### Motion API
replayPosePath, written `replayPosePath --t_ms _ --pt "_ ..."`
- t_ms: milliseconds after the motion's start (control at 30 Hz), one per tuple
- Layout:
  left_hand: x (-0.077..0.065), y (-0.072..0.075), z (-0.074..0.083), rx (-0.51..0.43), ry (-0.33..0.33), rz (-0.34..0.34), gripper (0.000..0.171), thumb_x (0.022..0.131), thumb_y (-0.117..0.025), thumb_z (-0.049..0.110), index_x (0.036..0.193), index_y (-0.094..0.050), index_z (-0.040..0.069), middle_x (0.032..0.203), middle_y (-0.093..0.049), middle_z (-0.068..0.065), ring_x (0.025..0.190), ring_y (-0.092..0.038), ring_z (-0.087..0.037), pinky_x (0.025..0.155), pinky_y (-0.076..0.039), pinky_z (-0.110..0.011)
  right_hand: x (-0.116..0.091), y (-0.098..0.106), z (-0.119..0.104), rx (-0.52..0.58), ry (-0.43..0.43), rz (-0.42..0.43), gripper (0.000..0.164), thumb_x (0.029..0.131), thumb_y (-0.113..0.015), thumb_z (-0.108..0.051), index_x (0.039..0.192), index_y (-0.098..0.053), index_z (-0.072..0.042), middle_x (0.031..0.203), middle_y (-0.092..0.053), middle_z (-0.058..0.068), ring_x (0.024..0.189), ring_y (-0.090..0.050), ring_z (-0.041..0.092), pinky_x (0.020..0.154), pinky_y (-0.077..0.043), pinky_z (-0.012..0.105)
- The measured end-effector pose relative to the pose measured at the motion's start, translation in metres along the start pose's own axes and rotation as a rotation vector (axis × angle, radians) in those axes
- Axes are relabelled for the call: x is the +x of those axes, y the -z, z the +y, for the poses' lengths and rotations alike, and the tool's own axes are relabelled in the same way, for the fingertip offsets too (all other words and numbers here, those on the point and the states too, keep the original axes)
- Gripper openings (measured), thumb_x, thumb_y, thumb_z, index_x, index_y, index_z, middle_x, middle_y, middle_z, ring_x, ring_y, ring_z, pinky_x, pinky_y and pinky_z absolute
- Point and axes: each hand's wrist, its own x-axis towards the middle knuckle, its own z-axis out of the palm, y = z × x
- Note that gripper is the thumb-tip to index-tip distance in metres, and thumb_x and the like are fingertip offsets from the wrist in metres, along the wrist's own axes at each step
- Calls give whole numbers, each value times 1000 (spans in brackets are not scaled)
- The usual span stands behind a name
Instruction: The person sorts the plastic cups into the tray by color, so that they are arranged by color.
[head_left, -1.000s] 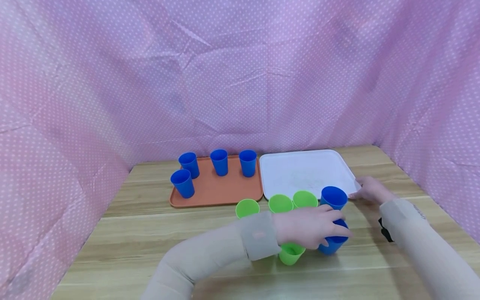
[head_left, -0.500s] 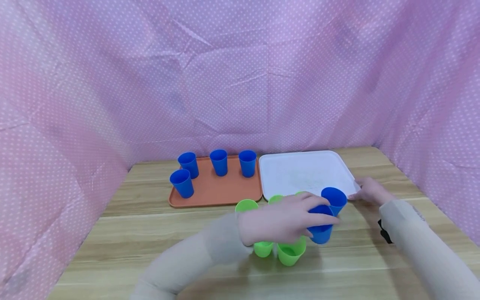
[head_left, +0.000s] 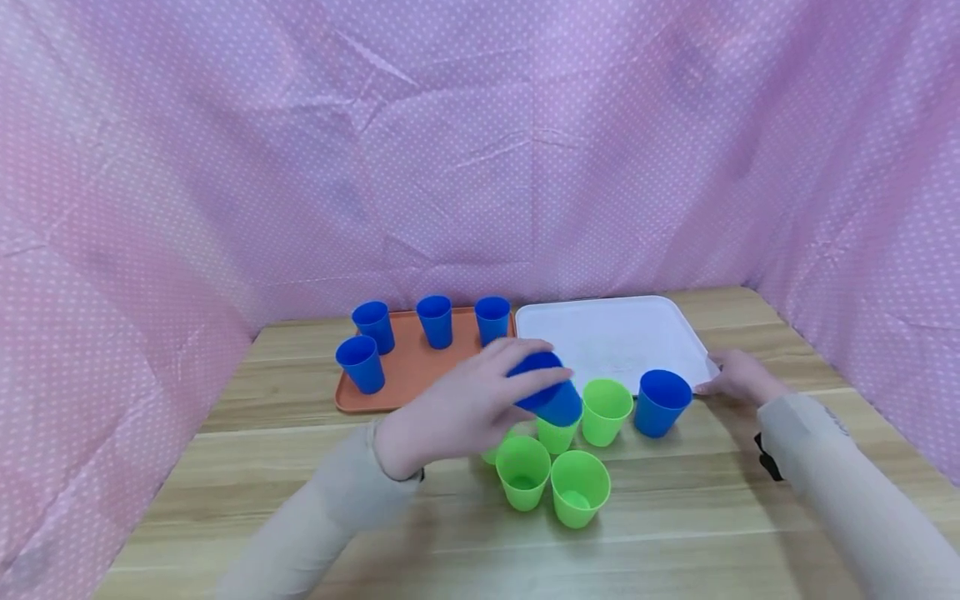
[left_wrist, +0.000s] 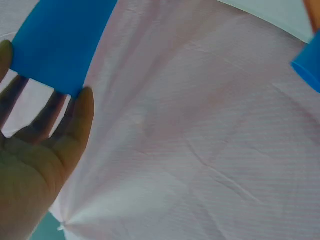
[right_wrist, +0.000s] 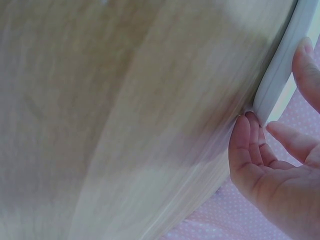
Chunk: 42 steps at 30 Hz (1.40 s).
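My left hand holds a blue cup by its rim, in the air and tilted above the green cups. The left wrist view shows thumb and fingers at the rim of this cup. Several green cups, one of them below my left hand, stand upright on the table; one is mostly hidden behind that hand. My right hand grips the near right corner of a white tray; in the right wrist view its thumb lies over the tray's rim, with fingers at the corner.
Another blue cup stands on the wooden table, just in front of the white tray. To the left lies an orange tray bearing several blue cups along its back and left sides. A pink dotted cloth encloses the table.
My left hand has carried the blue cup up and leftward, from beside the standing blue cup to over the green cups. My right hand stays at the tray corner.
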Motion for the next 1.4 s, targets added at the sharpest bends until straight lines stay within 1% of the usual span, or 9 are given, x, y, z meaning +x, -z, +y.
replayPosePath --t_ms 133,233,367,500,667,900,1167,1300,1400 --pt "-19 -3 -15 69 103 111 53 78 -74 4 127 -58 14 130 -51 -15 118 -50 -31 94 -49 -39 1 -2 0 18 3 2 89 77 -76 -32 132 -33 23 133 -32 44 121 -33 59 101 -29 65" --pt "-31 -4 -24 97 195 163 55 77 -76 4 128 -58 14 131 -51 -15 118 -50 -32 89 -52 -40 1 -5 0 19 7 5 86 78 -76 -31 131 -35 22 132 -35 44 120 -36 57 101 -30 64" --pt "-45 -4 -35 119 305 187 58 77 -77 7 130 -56 14 132 -50 -16 119 -50 -35 86 -53 -43 2 -6 0 21 3 1 85 78 -76 -30 131 -34 23 131 -34 45 119 -37 57 100 -31 64" --pt "-57 -6 -52 128 410 182 57 78 -76 10 132 -55 12 134 -49 -19 120 -50 -38 85 -53 -47 3 -5 0 4 2 -7 86 79 -75 -30 130 -32 26 131 -32 46 122 -33 59 102 -28 64" --pt "-69 -10 -70 115 508 148 54 80 -75 10 131 -55 8 134 -48 -22 121 -48 -40 85 -52 -49 4 -2 -1 -17 -1 -9 86 79 -76 -29 128 -33 26 131 -33 45 122 -33 59 102 -29 64" --pt "-79 -19 -84 84 618 38 53 82 -73 12 132 -54 8 130 -50 -22 118 -49 -39 87 -51 -50 5 -1 -2 -20 0 -12 86 78 -77 -30 128 -34 26 131 -34 45 121 -34 58 102 -29 63" --pt "-81 -37 -103 69 685 -72 53 83 -72 12 133 -54 10 130 -50 -19 120 -48 -37 97 -45 -51 2 -2 2 -2 -1 3 85 77 -77 -28 127 -35 27 130 -35 45 120 -35 58 101 -30 63" --pt "-80 -39 -108 61 739 -112 52 84 -71 13 133 -54 11 131 -50 -19 120 -48 -37 97 -45 -52 3 -1 2 -9 0 -2 85 78 -77 -28 128 -34 26 131 -34 45 121 -34 58 102 -29 63" --pt "-79 -40 -114 68 763 -145 52 86 -70 15 134 -53 12 132 -49 -18 121 -47 -37 96 -45 -52 3 1 0 -15 3 -4 85 79 -76 -27 128 -33 26 131 -32 46 122 -31 59 102 -28 64"
